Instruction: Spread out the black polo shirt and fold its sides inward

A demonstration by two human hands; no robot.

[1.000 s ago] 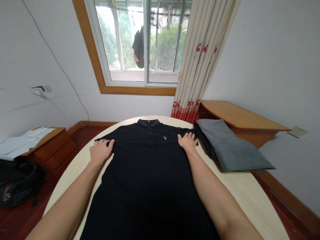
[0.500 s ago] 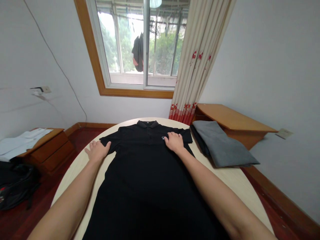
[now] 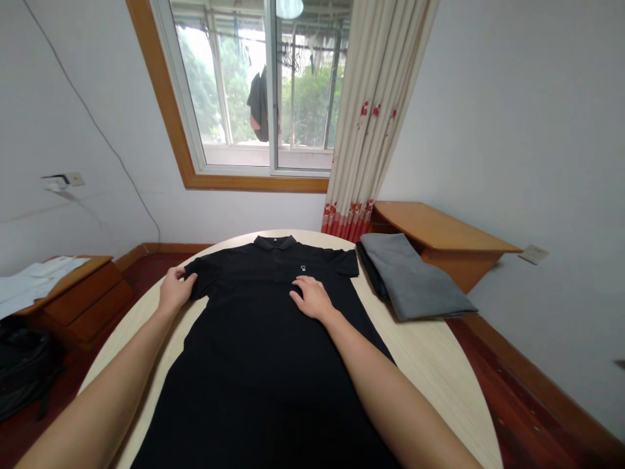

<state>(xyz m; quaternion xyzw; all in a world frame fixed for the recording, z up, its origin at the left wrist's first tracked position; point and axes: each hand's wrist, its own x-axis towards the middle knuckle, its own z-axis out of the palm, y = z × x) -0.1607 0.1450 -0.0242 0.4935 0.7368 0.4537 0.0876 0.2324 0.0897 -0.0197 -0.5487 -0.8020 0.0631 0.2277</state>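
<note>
A black short-sleeved polo shirt (image 3: 263,345) lies spread on a round pale table (image 3: 439,365), collar toward the window. A small white logo (image 3: 303,268) shows on its chest. My left hand (image 3: 176,290) is at the hem of the left-hand sleeve, thumb apart from the fingers and touching the cloth edge. My right hand (image 3: 312,298) rests palm down on the shirt's chest just below the logo, its fingers stretched out. The shirt's lower end runs out of view at the bottom.
A folded grey cloth (image 3: 415,277) with dark fabric beneath lies at the table's right edge. Behind it stands a wooden desk (image 3: 439,225). On the left are a low wooden cabinet (image 3: 92,293) with papers and a black backpack (image 3: 24,365). A curtain (image 3: 375,130) hangs beside the window.
My right hand has slid from the upper chest down toward the shirt's middle, uncovering the logo. My left hand's fingers have drawn closer together at the sleeve hem. The view has shifted right.
</note>
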